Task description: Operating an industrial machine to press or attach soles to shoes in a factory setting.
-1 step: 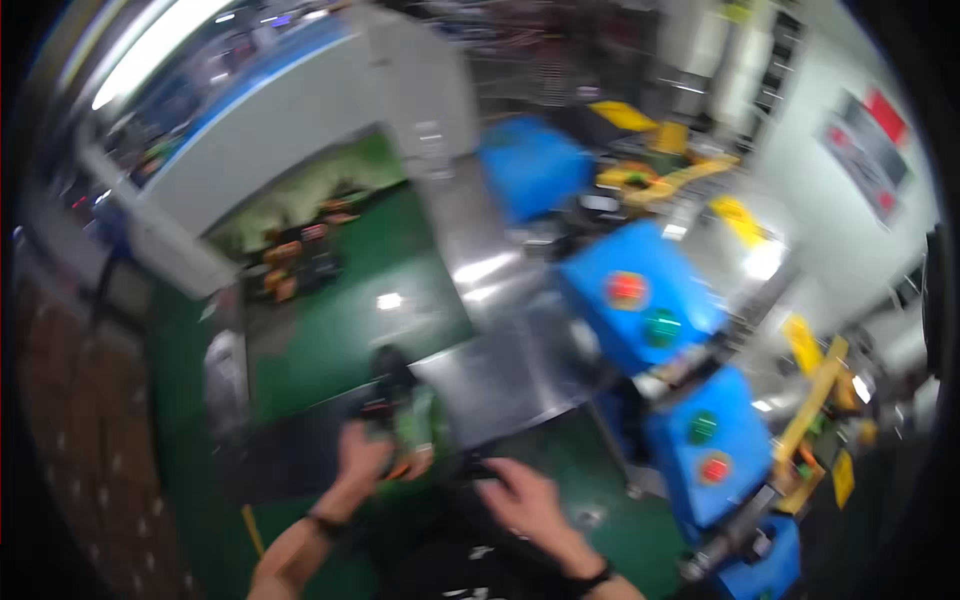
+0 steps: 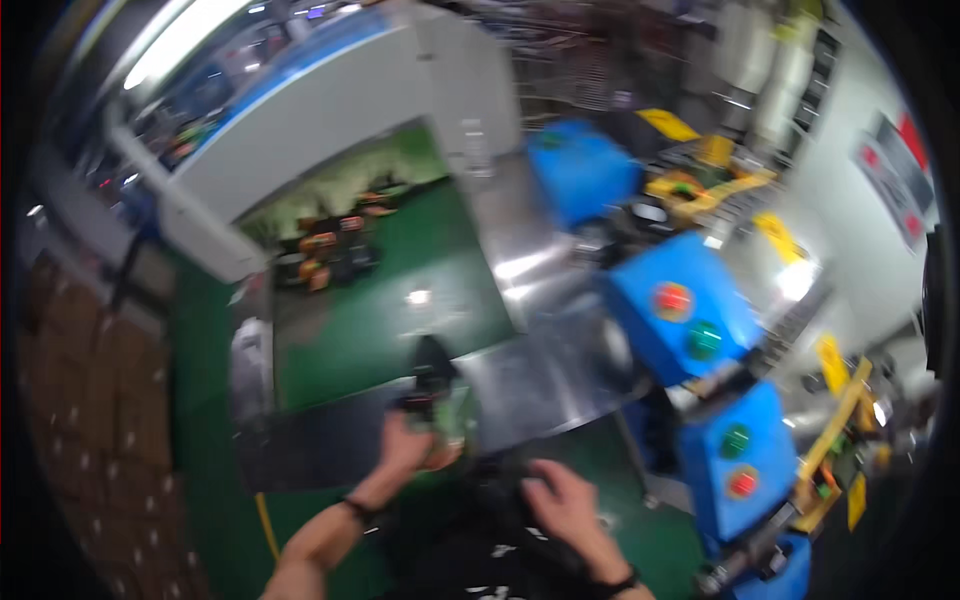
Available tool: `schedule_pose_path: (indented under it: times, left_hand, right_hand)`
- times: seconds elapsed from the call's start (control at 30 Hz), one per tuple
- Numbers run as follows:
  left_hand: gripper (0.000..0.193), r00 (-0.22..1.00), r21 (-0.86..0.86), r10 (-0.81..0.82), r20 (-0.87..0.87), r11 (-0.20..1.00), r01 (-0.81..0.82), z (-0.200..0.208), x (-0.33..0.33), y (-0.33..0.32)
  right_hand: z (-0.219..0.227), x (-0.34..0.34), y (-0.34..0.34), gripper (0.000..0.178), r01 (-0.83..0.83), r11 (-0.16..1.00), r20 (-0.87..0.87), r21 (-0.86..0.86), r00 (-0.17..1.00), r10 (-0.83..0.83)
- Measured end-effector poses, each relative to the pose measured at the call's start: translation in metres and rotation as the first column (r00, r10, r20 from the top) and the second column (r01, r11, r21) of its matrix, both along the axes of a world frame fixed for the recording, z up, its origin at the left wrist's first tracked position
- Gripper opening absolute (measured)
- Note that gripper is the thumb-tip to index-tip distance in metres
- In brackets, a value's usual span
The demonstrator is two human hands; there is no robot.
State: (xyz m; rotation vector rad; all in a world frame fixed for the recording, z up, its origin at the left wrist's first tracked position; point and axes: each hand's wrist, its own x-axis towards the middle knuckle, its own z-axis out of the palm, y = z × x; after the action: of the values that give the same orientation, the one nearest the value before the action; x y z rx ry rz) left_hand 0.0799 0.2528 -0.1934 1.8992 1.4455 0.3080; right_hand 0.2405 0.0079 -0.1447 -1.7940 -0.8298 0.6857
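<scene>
My left hand (image 2: 405,447) is closed on a dark, shoe-like piece (image 2: 433,372) with a pointed end directed away from me. A pale green part (image 2: 459,415) shows beside it, and motion blur hides its details. To the right, my right hand (image 2: 565,500) is held low, its fingers curled at a dark shape (image 2: 500,480) in front of my dark clothing. Blur and the dark background hide what that shape is. Both hands are at the near edge of a metal ledge (image 2: 550,370).
Beyond the ledge, a green belt-like surface (image 2: 440,270) runs under a white machine housing (image 2: 330,110), with several dark and orange pieces (image 2: 325,250) on it. Blue control boxes (image 2: 680,300) with red and green buttons stand to the right. Stacked brown cartons (image 2: 90,400) line the left.
The whole scene has shifted right and slightly down in the picture as the view turned. My left hand keeps the shoe-like piece; my right hand stays low beside the dark shape.
</scene>
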Motion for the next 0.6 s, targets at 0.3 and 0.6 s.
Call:
schedule_pose_path:
  times: [0.3, 0.6]
  left_hand:
    - [0.085, 0.831, -0.628, 0.032, 0.555, 0.671, 0.394, -0.045, -0.045, 0.075]
    - [0.060, 0.991, 0.215, -0.122, 0.050, 0.971, 0.109, -0.124, -0.122, 0.331]
  right_hand:
    - [-0.050, -0.012, 0.103, 0.024, 0.343, 0.938, -0.287, -0.046, 0.895, -0.342]
    - [0.012, 0.041, 0.528, 0.052, -0.498, 0.852, 0.392, -0.161, 0.760, 0.518]
